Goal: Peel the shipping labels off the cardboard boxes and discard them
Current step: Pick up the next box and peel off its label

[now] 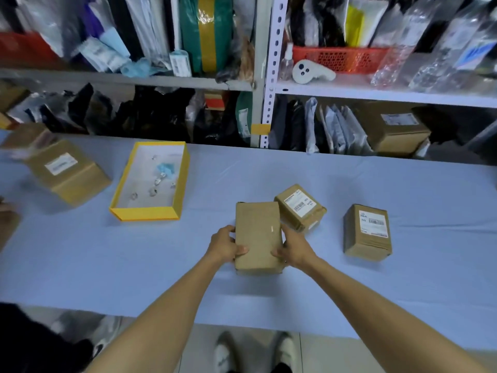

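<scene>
A plain cardboard box (258,232) lies on the blue table, its top face bare except for a tiny white scrap. My left hand (226,244) grips its left side and my right hand (294,247) grips its right side. Just behind it sits a smaller box (301,208) with a white barcode label on top. Further right stands another box (367,234) bearing a white shipping label. A larger labelled box (67,172) sits at the far left. The yellow-rimmed open box (150,181) holds several crumpled label scraps.
The blue table (403,278) runs across the view. Shelves behind it are packed with parcels and bags, with one labelled carton (398,130) on the lower right shelf. Another person's hand (6,208) shows at the left edge. My shoes appear below the table's near edge.
</scene>
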{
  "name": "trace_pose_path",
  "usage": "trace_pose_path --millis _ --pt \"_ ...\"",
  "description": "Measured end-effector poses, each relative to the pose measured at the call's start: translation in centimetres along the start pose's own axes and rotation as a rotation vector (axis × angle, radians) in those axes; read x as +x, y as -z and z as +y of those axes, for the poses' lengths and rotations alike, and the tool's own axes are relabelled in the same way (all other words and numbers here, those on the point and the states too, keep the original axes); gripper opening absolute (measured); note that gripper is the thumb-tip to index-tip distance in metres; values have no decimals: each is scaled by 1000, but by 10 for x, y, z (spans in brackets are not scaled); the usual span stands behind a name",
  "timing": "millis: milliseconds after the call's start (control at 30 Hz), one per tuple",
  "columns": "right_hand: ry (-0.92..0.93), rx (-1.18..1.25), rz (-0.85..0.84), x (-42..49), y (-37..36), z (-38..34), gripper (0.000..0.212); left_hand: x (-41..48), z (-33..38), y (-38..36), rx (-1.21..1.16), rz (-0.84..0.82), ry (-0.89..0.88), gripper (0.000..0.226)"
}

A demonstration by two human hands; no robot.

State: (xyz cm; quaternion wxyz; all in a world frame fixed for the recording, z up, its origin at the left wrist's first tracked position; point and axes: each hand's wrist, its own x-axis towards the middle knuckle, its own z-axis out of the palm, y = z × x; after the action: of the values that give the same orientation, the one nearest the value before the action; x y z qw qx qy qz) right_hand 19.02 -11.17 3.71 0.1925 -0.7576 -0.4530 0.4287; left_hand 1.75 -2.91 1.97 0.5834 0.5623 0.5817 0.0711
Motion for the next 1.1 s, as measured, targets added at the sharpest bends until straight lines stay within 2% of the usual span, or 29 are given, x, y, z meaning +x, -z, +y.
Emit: trace_pose_path --millis 233,533,800,1033,1100 --pt "96 42 110 44 26 -45 56 38 52 37 67 109 -74 60" --pt "-27 -28 161 102 24 -38 36 90 63 28 199 122 -49 61" --pt "-78 -190 88 115 29 -35 18 105 59 22 224 123 -4 65" --pt "-61 -324 34 108 39 -46 25 96 71 14 390 116 48 65" --pt "-51 -377 44 100 52 -49 10 87 80 6 470 188 64 67"
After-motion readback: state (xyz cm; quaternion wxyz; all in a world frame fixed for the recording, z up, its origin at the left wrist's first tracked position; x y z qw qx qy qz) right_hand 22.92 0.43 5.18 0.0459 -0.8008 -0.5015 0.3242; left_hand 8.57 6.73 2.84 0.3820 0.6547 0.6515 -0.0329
